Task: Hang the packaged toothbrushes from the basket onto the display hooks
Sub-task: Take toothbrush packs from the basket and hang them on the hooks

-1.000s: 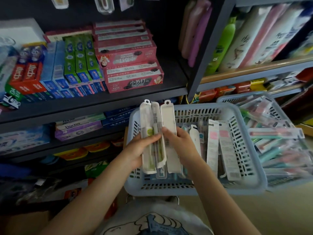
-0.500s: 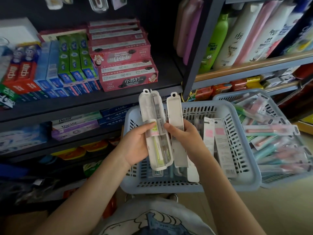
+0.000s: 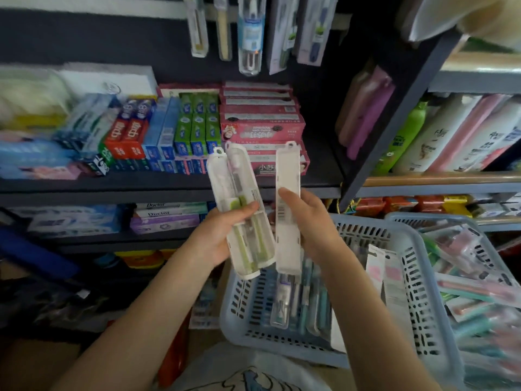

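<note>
L hand (image 3: 217,238) grips two overlapped toothbrush packs (image 3: 242,210) round mid-body, thumb across front; R hand (image 3: 310,224) pinches single white pack (image 3: 287,204) near barcode; all raised above basket (image 3: 417,249), below hanging packs on hooks (image 3: 249,35)
Handling, my guess: light, stiff clear plastic shells, smooth so bit slippery, pair in L may slide apart
Hang tab w/ hole at top (image 3: 290,144); best hold low/mid so tab stays free for hook
More packs left in basket

Two arms being shown bare, no sleeves seen. Left hand (image 3: 217,238) and right hand (image 3: 311,221) bare. Light shirt (image 3: 248,373) with blue drawing being worn.
</note>
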`<move>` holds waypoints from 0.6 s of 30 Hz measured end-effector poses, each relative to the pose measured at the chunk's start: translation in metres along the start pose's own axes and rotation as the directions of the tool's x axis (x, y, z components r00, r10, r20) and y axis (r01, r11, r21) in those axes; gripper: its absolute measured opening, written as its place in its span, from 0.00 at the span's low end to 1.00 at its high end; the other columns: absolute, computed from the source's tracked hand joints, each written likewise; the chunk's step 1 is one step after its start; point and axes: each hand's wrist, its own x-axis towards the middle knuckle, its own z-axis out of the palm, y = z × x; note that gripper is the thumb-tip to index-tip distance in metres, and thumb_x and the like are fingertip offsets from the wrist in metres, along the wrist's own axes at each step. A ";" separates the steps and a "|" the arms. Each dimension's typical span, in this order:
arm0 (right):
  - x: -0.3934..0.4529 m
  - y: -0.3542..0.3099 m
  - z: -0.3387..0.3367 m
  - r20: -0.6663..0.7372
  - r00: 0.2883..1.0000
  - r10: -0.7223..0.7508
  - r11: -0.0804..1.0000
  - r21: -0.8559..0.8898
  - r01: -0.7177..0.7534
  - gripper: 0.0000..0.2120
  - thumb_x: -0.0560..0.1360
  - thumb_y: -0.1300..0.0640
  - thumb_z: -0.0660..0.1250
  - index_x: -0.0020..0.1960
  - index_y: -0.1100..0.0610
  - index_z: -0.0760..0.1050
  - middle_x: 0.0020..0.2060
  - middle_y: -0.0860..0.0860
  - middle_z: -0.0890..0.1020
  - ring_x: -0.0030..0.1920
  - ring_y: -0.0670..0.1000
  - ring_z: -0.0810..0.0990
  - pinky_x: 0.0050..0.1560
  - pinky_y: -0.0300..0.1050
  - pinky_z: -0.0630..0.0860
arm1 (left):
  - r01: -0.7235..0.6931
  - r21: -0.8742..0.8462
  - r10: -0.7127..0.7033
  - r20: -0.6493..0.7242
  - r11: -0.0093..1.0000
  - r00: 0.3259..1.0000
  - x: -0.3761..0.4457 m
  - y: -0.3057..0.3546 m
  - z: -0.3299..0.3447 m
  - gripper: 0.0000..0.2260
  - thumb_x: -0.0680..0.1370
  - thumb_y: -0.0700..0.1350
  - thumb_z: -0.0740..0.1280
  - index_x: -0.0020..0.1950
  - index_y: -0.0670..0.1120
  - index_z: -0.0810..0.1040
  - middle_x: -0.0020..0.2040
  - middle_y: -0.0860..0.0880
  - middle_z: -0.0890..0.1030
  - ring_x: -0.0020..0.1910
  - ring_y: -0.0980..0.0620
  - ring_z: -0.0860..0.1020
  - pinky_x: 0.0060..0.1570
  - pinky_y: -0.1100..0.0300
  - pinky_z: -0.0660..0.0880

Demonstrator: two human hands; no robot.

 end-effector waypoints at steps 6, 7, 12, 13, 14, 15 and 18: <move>0.018 -0.036 0.042 0.073 0.997 0.035 0.999 -0.023 -0.034 0.17 0.82 0.40 0.61 0.59 0.53 0.74 0.39 0.55 0.82 0.33 0.52 0.78 0.36 0.44 0.78 | -0.129 0.054 0.133 -0.067 0.990 0.989 -0.020 0.032 -0.029 0.22 0.65 0.44 0.75 0.58 0.44 0.82 0.45 0.46 0.86 0.44 0.47 0.85 0.42 0.54 0.82; 0.022 -0.039 0.051 0.078 0.995 0.063 0.998 -0.028 -0.061 0.22 0.81 0.36 0.59 0.60 0.52 0.78 0.44 0.56 0.85 0.37 0.53 0.80 0.39 0.45 0.78 | -0.148 0.057 0.152 -0.078 0.987 0.985 -0.021 0.037 -0.032 0.22 0.65 0.44 0.76 0.59 0.44 0.83 0.47 0.45 0.87 0.45 0.47 0.85 0.42 0.53 0.82; 0.039 -0.047 0.083 0.102 0.989 0.108 0.984 0.127 -0.121 0.18 0.80 0.52 0.54 0.48 0.62 0.78 0.37 0.59 0.80 0.32 0.56 0.77 0.34 0.48 0.75 | -0.227 0.057 0.233 -0.140 0.972 0.962 -0.022 0.065 -0.045 0.18 0.71 0.40 0.75 0.61 0.43 0.82 0.51 0.43 0.85 0.47 0.45 0.84 0.45 0.49 0.84; 0.042 -0.048 0.088 0.105 0.989 0.100 0.984 0.138 -0.115 0.17 0.80 0.55 0.54 0.48 0.63 0.78 0.38 0.60 0.81 0.33 0.56 0.77 0.36 0.49 0.76 | -0.232 0.063 0.239 -0.146 0.971 0.960 -0.023 0.071 -0.047 0.16 0.73 0.39 0.75 0.60 0.43 0.82 0.50 0.43 0.86 0.46 0.45 0.85 0.44 0.49 0.84; 0.042 -0.051 0.092 0.125 0.989 0.077 0.986 0.140 -0.095 0.16 0.80 0.57 0.55 0.51 0.65 0.79 0.41 0.63 0.82 0.38 0.58 0.80 0.42 0.52 0.80 | -0.239 0.066 0.246 -0.142 0.969 0.959 -0.022 0.078 -0.049 0.15 0.73 0.39 0.75 0.60 0.44 0.83 0.50 0.43 0.86 0.45 0.45 0.85 0.44 0.49 0.84; 0.042 -0.055 0.095 0.145 0.988 0.055 0.988 0.137 -0.075 0.17 0.80 0.58 0.56 0.56 0.67 0.79 0.47 0.65 0.83 0.44 0.61 0.83 0.51 0.56 0.82 | -0.250 0.064 0.257 -0.132 0.966 0.957 -0.023 0.085 -0.050 0.15 0.73 0.40 0.75 0.60 0.44 0.83 0.51 0.42 0.86 0.46 0.45 0.85 0.44 0.49 0.84; 0.043 -0.073 0.099 0.204 0.975 -0.093 0.994 0.078 0.079 0.13 0.82 0.63 0.60 0.60 0.67 0.80 0.54 0.65 0.84 0.52 0.58 0.85 0.54 0.51 0.83 | -0.318 0.076 0.325 -0.113 0.945 0.939 -0.021 0.112 -0.053 0.19 0.71 0.41 0.76 0.61 0.44 0.82 0.53 0.42 0.86 0.50 0.44 0.85 0.47 0.49 0.83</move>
